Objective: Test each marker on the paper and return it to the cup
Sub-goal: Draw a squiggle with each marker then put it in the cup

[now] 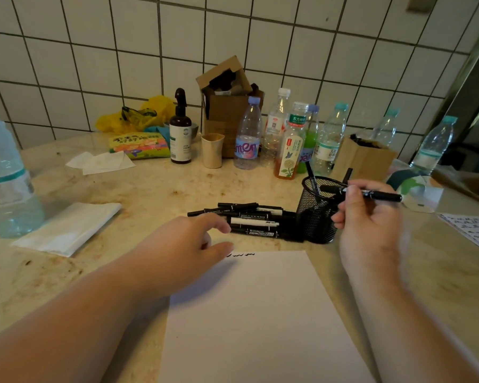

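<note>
A white sheet of paper [260,313] lies on the counter in front of me, with short black squiggles [241,255] at its top edge. Behind it is a pile of several black markers [249,221]. To their right stands a black mesh cup [317,210] with a few markers upright in it. My right hand [371,225] holds a black marker [382,194] level, over the cup's right rim. My left hand [188,241] hovers at the paper's top left corner, fingers apart and empty, close to the marker pile.
Several plastic bottles [248,134], a dark spray bottle [180,128], a beige cup [212,150] and cardboard boxes [227,106] line the tiled wall. A large water bottle [6,178] and folded tissue [69,228] sit at left. A written sheet [473,230] lies at right.
</note>
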A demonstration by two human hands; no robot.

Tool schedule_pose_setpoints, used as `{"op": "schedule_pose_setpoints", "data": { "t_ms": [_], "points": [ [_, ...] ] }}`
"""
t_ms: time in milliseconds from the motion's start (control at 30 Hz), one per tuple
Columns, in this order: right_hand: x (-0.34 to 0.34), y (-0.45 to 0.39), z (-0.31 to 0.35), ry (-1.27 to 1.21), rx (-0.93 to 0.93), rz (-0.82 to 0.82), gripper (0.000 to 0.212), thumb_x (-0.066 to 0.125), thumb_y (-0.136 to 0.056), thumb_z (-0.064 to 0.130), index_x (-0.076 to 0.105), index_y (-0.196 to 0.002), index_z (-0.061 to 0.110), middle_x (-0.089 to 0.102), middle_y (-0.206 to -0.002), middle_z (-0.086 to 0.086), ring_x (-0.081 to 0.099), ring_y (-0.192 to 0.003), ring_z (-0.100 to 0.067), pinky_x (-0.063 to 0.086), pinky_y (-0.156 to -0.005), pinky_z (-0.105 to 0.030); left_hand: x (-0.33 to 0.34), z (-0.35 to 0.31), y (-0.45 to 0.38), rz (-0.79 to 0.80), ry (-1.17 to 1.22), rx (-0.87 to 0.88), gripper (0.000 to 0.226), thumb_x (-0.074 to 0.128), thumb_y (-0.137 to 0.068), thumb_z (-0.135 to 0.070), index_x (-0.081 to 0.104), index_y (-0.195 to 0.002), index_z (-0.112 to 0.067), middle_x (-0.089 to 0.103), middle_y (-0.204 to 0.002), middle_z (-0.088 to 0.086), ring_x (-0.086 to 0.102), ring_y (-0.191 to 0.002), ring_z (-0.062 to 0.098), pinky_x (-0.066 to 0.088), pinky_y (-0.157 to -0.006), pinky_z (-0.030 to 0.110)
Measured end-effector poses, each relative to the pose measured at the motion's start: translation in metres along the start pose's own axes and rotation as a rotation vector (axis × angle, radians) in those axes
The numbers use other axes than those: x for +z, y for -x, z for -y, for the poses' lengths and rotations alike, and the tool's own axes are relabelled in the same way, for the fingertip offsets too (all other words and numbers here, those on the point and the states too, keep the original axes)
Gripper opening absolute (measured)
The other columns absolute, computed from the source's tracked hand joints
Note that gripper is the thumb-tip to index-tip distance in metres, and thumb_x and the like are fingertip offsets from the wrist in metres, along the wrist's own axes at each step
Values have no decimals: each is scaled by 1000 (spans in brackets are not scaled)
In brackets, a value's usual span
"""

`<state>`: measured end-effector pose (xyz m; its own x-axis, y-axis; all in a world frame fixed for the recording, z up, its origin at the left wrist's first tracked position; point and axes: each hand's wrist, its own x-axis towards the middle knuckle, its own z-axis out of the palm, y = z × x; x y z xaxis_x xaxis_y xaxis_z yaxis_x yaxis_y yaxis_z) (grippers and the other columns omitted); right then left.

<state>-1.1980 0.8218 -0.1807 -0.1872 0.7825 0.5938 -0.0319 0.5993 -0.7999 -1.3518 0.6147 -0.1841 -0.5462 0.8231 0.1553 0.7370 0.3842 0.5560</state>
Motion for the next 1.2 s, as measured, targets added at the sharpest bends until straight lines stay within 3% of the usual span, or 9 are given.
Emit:
{"op": "schedule_pose_setpoints", "data": {
  "t_ms": [100,233,333,433,533,700,867,1033,1200],
  "points": [
    [1,0,-5,58,49,34,12,52,-100,38,59,-100,47,67,-75,3,69,-71,-17,61,-69,-50,-1,3,0,-17,9,-20,22,55,-92,-50,55,-113,-42,68,-69,1,57,-54,8,47,-54,24],
    [3,-2,1,-72,127,41,31,58,-101,24,49,-129,31,71,-90,-1,72,-75,-7,59,-70,-26,0,2,0,-22,-5,-13,18,54,-93,-47,55,-110,-41,62,-60,-2,50,-48,5,38,-50,20],
    [3,-1,5,-176,129,20,42,59,-100,18,44,-139,22,71,-89,-2,72,-75,-8,56,-69,-20,1,2,1,-24,-17,-6,14,54,-93,-45,56,-106,-40,60,-56,-7,50,-47,3,35,-48,18],
    [2,4,4,-105,92,51,23,61,-99,20,52,-118,27,69,-84,0,68,-71,-8,56,-66,-24,0,1,1,-6,-41,-18,9,56,-93,-43,61,-93,-36,59,-54,-11,50,-47,2,34,-46,15],
    [7,15,1,198,6,350,7,65,-94,27,64,-95,34,68,-88,10,63,-80,-3,51,-72,-23,1,-1,2,41,-143,-15,18,57,-90,-46,68,-88,-31,62,-65,-12,54,-57,2,37,-51,16],
    [21,29,-6,591,-201,695,21,61,-96,16,71,-114,23,61,-119,11,47,-114,-9,38,-95,-23,1,1,3,97,-272,21,29,54,-89,-56,71,-95,-32,65,-80,-13,57,-73,1,47,-62,20],
    [25,29,-4,749,-165,718,27,58,-99,26,64,-126,27,55,-121,8,40,-116,-13,41,-100,-31,2,2,4,74,-266,67,30,52,-90,-54,71,-96,-31,62,-81,-14,56,-74,2,43,-61,19],
    [26,28,-2,802,-129,739,12,62,-97,30,68,-107,27,49,-107,9,39,-111,-15,38,-88,-29,3,2,4,79,-256,80,30,53,-89,-55,70,-96,-32,57,-76,-16,53,-72,-1,41,-60,19],
    [23,26,5,554,-108,621,8,65,-95,24,66,-102,26,59,-95,8,53,-90,-11,38,-71,-23,3,0,4,96,-226,51,25,58,-87,-54,69,-91,-32,57,-70,-13,53,-64,1,36,-53,20]
  ]
}}
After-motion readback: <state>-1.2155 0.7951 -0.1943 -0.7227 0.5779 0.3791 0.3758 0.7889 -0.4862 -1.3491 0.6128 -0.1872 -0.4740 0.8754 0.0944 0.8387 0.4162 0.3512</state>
